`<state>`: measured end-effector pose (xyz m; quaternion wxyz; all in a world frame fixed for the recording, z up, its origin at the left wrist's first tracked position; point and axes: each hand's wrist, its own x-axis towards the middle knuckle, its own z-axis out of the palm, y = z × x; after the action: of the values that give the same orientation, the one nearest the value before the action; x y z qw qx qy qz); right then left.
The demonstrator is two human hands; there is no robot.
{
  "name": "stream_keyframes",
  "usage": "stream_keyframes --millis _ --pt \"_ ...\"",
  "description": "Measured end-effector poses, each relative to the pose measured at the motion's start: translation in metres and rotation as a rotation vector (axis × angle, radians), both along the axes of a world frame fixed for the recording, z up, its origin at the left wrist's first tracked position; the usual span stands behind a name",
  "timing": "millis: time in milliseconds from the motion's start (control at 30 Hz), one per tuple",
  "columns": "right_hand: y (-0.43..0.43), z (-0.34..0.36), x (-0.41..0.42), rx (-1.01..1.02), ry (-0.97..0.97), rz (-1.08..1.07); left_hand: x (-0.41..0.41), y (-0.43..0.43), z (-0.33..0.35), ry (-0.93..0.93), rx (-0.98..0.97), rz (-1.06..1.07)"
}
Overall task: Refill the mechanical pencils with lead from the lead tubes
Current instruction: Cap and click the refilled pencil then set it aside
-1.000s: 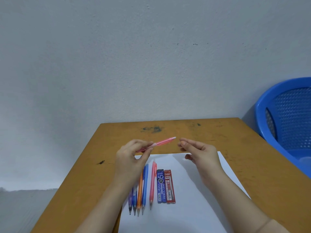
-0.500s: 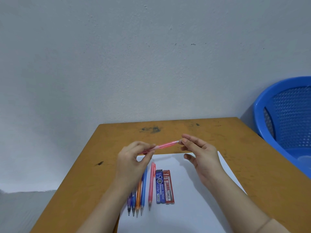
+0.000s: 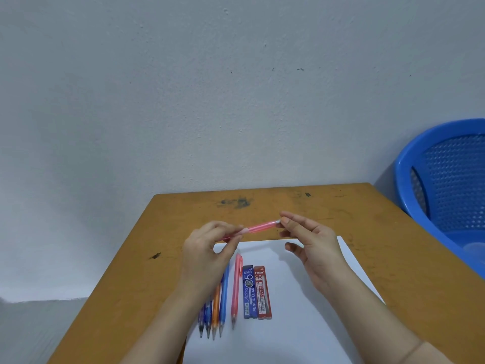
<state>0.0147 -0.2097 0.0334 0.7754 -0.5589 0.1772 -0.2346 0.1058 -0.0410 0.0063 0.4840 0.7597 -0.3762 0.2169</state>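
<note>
A person sits at a worn yellow-brown tabletop (image 3: 367,219) set against a plain grey wall (image 3: 236,101). Both hands are raised above the middle of the tabletop, sharing one pink pencil (image 3: 258,227), which is held nearly level. The left hand (image 3: 207,253) pinches the barrel near its writing end between thumb and curled fingers. The right hand (image 3: 312,240) pinches the pencil's pale cap end with thumb and forefinger, its other fingers loosely spread. This grip suggests the left hand is steadying the barrel while the right readies to pull the cap off, opening the pencil for lead.

A white sheet (image 3: 301,324) covers the near middle of the tabletop, reaching towards the near edge. On it five more pencils (image 3: 216,306) lie side by side, tips pointing to the near edge, the leftmost ones partly hidden by the left forearm. They look set out in order to be taken one at a time.

Just to their right lie a blue lead tube (image 3: 249,291) and a red lead tube (image 3: 263,292), touching each other, labels up. Both appear closed. How much lead they hold cannot be told.

Beyond the right edge of the tabletop stands a blue basket (image 3: 446,179) with perforated walls. What it holds cannot be made out.
</note>
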Motion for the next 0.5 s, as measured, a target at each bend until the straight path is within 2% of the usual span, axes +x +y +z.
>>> stream_keyframes --millis 500 --pt "0.0025 0.0024 -0.0022 -0.050 -0.031 0.025 -0.0043 0.0001 0.0020 -0.023 -0.029 -0.018"
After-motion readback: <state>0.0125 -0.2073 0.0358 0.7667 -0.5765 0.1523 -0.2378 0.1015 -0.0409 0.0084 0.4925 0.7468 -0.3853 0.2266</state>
